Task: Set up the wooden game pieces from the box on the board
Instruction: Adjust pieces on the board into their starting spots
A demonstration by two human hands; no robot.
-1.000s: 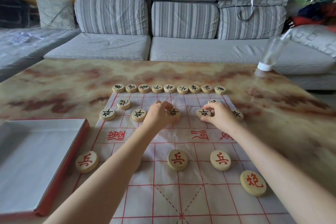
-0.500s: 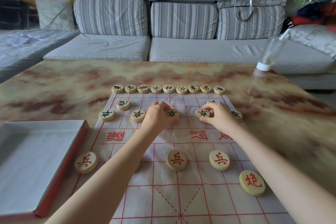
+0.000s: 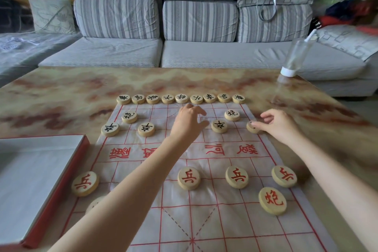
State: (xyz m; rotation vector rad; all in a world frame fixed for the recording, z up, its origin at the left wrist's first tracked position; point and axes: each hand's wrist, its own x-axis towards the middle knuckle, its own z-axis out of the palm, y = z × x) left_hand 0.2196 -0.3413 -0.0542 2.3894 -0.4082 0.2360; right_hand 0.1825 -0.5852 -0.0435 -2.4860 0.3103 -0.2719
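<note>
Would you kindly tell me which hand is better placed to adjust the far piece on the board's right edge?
The right hand: its fingertip touches that piece, while the left hand hovers over the middle of the board.

Soft, dim daylight spreads evenly; the game pieces (image 3: 188, 178) cast faint, short shadows. A pale sheen lies on the table (image 3: 296, 92) toward two o'clock. The right hand (image 3: 280, 127) at three o'clock is motion-blurred. Wide-angle distortion bends the sofa (image 3: 200, 20) at twelve; clutter (image 3: 347, 2) at one o'clock smears.
</note>
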